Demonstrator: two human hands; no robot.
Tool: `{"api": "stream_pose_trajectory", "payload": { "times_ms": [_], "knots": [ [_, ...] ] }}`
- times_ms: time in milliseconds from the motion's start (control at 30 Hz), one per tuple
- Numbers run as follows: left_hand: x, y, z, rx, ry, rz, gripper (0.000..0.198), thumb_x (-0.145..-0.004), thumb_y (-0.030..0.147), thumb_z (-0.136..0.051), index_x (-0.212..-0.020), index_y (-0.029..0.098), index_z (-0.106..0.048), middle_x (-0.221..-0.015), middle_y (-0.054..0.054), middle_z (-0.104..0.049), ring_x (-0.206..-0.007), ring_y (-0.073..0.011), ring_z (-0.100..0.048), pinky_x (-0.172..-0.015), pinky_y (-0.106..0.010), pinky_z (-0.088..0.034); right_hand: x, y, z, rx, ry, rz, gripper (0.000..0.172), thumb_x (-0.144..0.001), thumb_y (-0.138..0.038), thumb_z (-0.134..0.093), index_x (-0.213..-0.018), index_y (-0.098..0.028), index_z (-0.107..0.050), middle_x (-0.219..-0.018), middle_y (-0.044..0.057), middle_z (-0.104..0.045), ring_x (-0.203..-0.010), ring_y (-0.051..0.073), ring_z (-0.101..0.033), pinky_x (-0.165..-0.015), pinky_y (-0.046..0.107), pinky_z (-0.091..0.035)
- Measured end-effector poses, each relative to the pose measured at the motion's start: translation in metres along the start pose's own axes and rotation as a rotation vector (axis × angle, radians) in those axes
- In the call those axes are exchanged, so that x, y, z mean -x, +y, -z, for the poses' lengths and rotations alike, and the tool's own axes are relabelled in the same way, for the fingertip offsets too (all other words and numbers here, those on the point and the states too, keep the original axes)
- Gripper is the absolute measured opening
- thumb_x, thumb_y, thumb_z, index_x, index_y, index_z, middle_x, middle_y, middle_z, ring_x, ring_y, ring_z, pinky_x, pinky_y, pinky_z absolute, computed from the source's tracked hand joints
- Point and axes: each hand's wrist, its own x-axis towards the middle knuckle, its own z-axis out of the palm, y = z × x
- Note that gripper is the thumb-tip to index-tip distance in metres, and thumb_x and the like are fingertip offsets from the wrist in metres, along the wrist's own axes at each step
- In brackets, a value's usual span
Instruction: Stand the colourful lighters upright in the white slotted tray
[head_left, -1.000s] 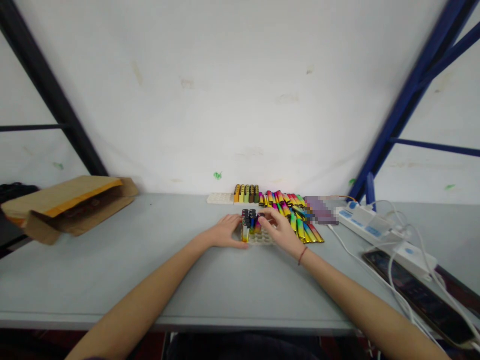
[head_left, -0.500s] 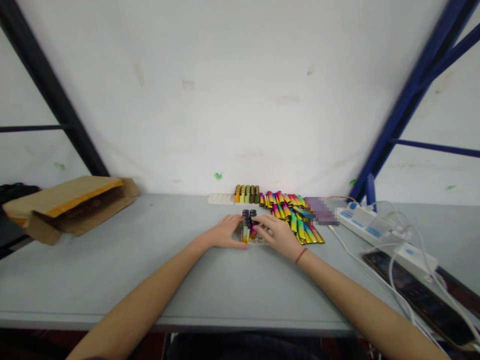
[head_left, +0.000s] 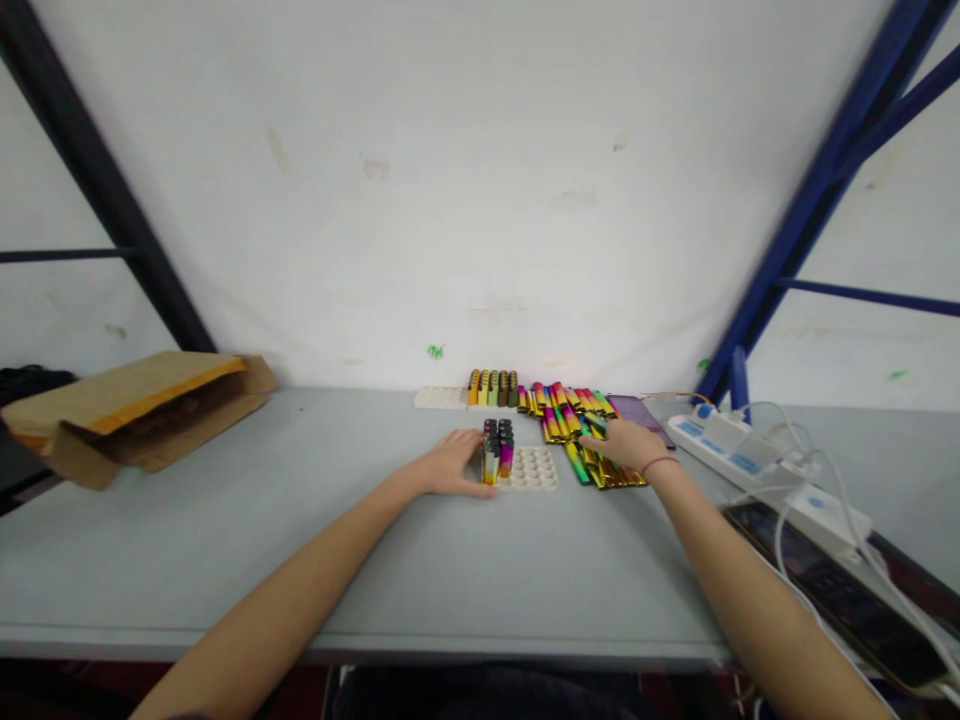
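My left hand (head_left: pixel 451 464) rests on the table with thumb and fingers spread around the left end of a pale tray with round holes (head_left: pixel 536 470). In that end stand several slim, shiny tubes with black tops (head_left: pixel 506 460), purple to yellow, which look like lighters. My right hand (head_left: pixel 628 445) is over a loose pile of shiny rainbow-coloured tubes (head_left: pixel 562 424) to the right of the tray. Its thumb is stretched out to the left, apart from the fingers. The fingertips are partly hidden, and nothing shows lifted in the hand.
Behind the tray, a block of yellow, green and brown tubes (head_left: pixel 493 388) stands beside another pale holed tray (head_left: pixel 441 398). An opened cardboard box (head_left: pixel 150 410) lies left. On the right are a tablet-like panel (head_left: pixel 646 420), a power strip (head_left: pixel 750 460) with white cables, and a phone (head_left: pixel 832 590).
My right hand has left the tray and moved right onto the loose pile, uncovering the upright tubes and the tray's holes. My left hand has stayed at the tray's left end.
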Motion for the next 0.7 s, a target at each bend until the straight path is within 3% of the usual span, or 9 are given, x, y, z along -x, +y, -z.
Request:
{"api": "stream_pose_trajectory", "payload": {
  "times_ms": [200, 467, 600, 700],
  "knots": [
    [0.000, 0.000, 0.001, -0.007, -0.012, 0.004, 0.094, -0.066, 0.070, -0.068, -0.135, 0.013, -0.041, -0.137, -0.018, -0.046, -0.124, -0.0373, -0.043, -0.107, -0.048, -0.031, 0.000, -0.005, 0.003, -0.133, -0.062, 0.042, 0.042, -0.088, -0.044, -0.048, -0.084, -0.008, -0.070, -0.069, 0.018, -0.069, -0.064, 0.026, -0.068, -0.062, 0.032, -0.046],
    [0.001, 0.002, 0.002, -0.027, -0.016, -0.002, 0.091, -0.067, 0.069, -0.068, -0.135, 0.015, -0.041, -0.137, -0.017, -0.046, -0.124, -0.0360, -0.043, -0.107, -0.048, -0.030, -0.001, -0.002, 0.006, -0.100, 0.065, 0.065, 0.016, -0.079, -0.020, -0.052, -0.073, -0.013, -0.066, -0.071, 0.015, -0.068, -0.075, 0.025, -0.066, -0.064, 0.029, -0.042],
    [0.000, 0.001, 0.001, -0.007, -0.007, 0.009, 0.090, -0.065, 0.070, -0.069, -0.133, 0.016, -0.043, -0.134, -0.016, -0.049, -0.122, -0.0368, -0.045, -0.106, -0.048, -0.032, -0.002, -0.007, 0.006, -0.466, 0.242, 0.105, 0.016, -0.083, -0.024, -0.045, -0.090, -0.016, -0.057, -0.081, 0.008, -0.066, -0.078, 0.019, -0.063, -0.066, 0.026, -0.042],
    [0.000, 0.000, 0.001, 0.012, 0.003, -0.001, 0.090, -0.064, 0.070, -0.070, -0.131, 0.016, -0.045, -0.134, -0.016, -0.050, -0.121, -0.0376, -0.046, -0.105, -0.049, -0.033, 0.003, -0.021, 0.005, -0.938, 0.213, 0.117, 0.014, -0.086, -0.027, -0.036, -0.093, -0.020, -0.045, -0.073, 0.000, -0.060, -0.057, 0.014, -0.055, -0.054, 0.025, -0.040]
  ]
}}
